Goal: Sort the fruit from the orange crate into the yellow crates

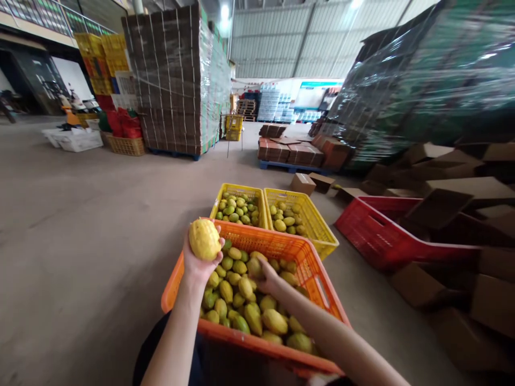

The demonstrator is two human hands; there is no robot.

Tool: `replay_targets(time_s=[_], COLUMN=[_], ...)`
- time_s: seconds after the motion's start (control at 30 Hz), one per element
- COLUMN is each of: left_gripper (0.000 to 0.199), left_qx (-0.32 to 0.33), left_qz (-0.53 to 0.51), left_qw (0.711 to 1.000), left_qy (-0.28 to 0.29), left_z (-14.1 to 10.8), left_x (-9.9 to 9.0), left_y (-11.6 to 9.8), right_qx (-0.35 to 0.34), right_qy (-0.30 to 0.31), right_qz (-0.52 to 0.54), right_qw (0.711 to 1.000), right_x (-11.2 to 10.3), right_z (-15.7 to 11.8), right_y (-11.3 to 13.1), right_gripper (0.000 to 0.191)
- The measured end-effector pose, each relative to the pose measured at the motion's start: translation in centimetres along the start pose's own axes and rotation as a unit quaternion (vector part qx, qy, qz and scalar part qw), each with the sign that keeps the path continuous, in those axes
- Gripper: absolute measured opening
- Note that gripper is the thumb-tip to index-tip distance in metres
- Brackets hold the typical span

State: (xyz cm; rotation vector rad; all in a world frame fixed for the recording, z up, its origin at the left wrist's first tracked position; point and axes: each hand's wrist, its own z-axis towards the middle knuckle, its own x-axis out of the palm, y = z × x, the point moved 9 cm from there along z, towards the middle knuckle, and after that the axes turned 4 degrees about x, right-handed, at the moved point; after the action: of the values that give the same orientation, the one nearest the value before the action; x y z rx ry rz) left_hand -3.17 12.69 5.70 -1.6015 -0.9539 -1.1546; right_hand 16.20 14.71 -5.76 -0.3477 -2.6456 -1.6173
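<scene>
My left hand (207,262) is raised over the left rim of an orange crate (257,235). Its fingers curl around a large, ribbed yellow fruit (204,239), papaya-like in shape. Inside the crate, my right hand (269,277) grips a dull yellow-green fruit (256,267) of the same look, its thumb and fingers partly hidden. Many more oval fruits (245,288), from green to yellow, lie loose around it.
Behind the orange crate stand two yellow crates (264,206), each holding similar fruit. A red crate (374,236) and cardboard boxes (426,284) crowd the right. Beyond rise wrapped pallet stacks (164,80), with flattened cartons on a blue pallet (277,166). Concrete floor (100,230) stretches left.
</scene>
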Motion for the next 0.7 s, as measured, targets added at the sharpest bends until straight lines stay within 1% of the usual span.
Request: replay_targets(time_s=[0.07, 0.1, 0.13, 0.17, 0.2, 0.23, 0.3, 0.37, 0.4, 0.47, 0.53, 0.6, 0.67, 0.7], left_gripper=[0.046, 0.047, 0.047, 0.047, 0.047, 0.046, 0.046, 0.046, 0.046, 0.046, 0.046, 0.047, 0.048, 0.049], left_qx=[-0.008, -0.013, -0.018, -0.022, -0.025, -0.027, -0.028, -0.026, -0.025, -0.021, -0.020, -0.024, -0.031, -0.031], left_qz=[-0.006, -0.010, -0.013, -0.015, -0.013, -0.008, 0.010, 0.029, 0.038, 0.053, 0.072, 0.095, 0.123, 0.139], left_qw=[1.000, 1.000, 1.000, 0.999, 0.999, 0.998, 0.996, 0.995, 0.994, 0.993, 0.991, 0.987, 0.981, 0.978], left_qy=[-0.005, -0.012, -0.022, -0.033, -0.045, -0.058, -0.081, -0.096, -0.100, -0.104, -0.112, -0.126, -0.145, -0.155], left_z=[0.0, 0.1, 0.1, 0.2, 0.3, 0.4, 0.5, 0.5, 0.5, 0.4, 0.4, 0.6, 1.0, 1.3], left_x=[-0.2, -0.4, -0.6, -0.9, -1.1, -1.4, -1.7, -1.9, -1.9, -1.9, -2.0, -2.4, -3.2, -3.8], left_y=[-0.1, 0.0, 0.0, 0.0, 0.1, 0.0, 0.0, -0.1, -0.1, -0.1, 0.1, 0.6, 1.4, 1.8], right_qx=[-0.015, -0.023, -0.025, -0.017, -0.004, 0.012, 0.059, 0.113, 0.133, 0.148, 0.128, 0.085, 0.021, -0.022], right_qy=[-0.048, -0.065, -0.078, -0.089, -0.088, -0.078, -0.037, 0.004, 0.023, 0.058, 0.093, 0.123, 0.136, 0.137], right_qz=[-0.001, -0.006, -0.016, -0.034, -0.052, -0.068, -0.098, -0.125, -0.135, -0.141, -0.141, -0.159, -0.235, -0.305], right_qw=[0.999, 0.998, 0.997, 0.995, 0.995, 0.995, 0.993, 0.986, 0.982, 0.977, 0.977, 0.976, 0.962, 0.942], right_x=[-0.9, -1.2, -1.4, -1.5, -1.4, -1.2, -0.5, -0.1, 0.1, 0.4, 0.8, 1.3, 1.8, 2.0], right_z=[2.4, 3.2, 3.7, 3.9, 3.8, 3.5, 2.2, 0.6, -0.1, -1.4, -2.4, -3.6, -5.1, -6.0], right_y=[4.2, 5.9, 6.9, 7.3, 6.9, 6.0, 2.6, -1.2, -2.8, -4.5, -4.4, -3.2, -1.6, -0.7], right_gripper=[0.036, 0.041, 0.043, 0.044, 0.045, 0.044, 0.042, 0.032, 0.028, 0.019, 0.016, 0.016, 0.019, 0.020])
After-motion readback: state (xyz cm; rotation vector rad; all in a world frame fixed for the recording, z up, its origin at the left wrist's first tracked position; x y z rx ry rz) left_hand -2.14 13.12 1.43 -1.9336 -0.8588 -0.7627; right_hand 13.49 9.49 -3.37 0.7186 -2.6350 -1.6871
